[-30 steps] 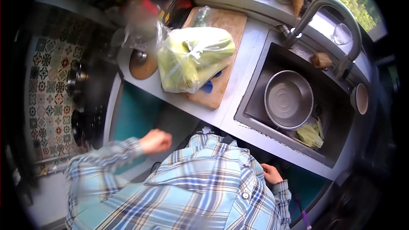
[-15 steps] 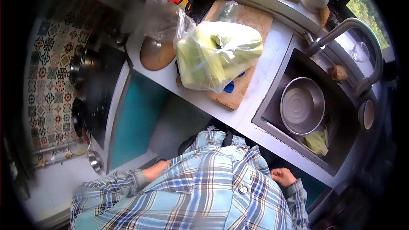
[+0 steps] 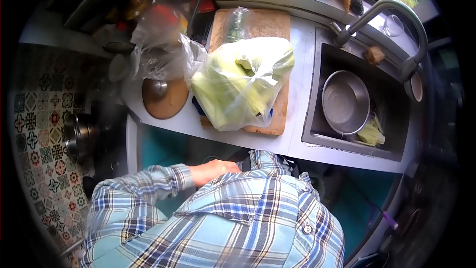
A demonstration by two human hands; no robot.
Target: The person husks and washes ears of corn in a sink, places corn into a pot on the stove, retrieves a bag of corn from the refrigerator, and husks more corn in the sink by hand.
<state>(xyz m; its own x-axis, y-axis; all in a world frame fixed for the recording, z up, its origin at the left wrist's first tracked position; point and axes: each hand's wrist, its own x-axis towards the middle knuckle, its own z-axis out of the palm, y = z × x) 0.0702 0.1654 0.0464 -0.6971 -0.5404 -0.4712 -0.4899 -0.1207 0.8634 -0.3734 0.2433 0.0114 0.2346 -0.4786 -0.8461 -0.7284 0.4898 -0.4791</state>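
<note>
Moving forward, the left hand point(image 3: 213, 171) is now lying by the waist of the blue plaid shirt point(image 3: 267, 203) — its fingers are hiding, so I cannot tell their grip — and the right hand is no longer showing. On the far side, 1 clear plastic bag of pale-green vegetables point(image 3: 243, 84) is covering the brown wooden board point(image 3: 273, 26), probably for flat support.

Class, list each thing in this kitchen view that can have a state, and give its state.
Clear bag: filled with pale green vegetables
Chopping board: partly covered by the bag
Metal bowl: mouth up in the sink
Pale leaves: loose, beside the bowl
Tap: no running water visible
Round lid: lying knob up on the counter
Steel pot: contents unclear
Left hand: partly hidden, grip unclear
</note>
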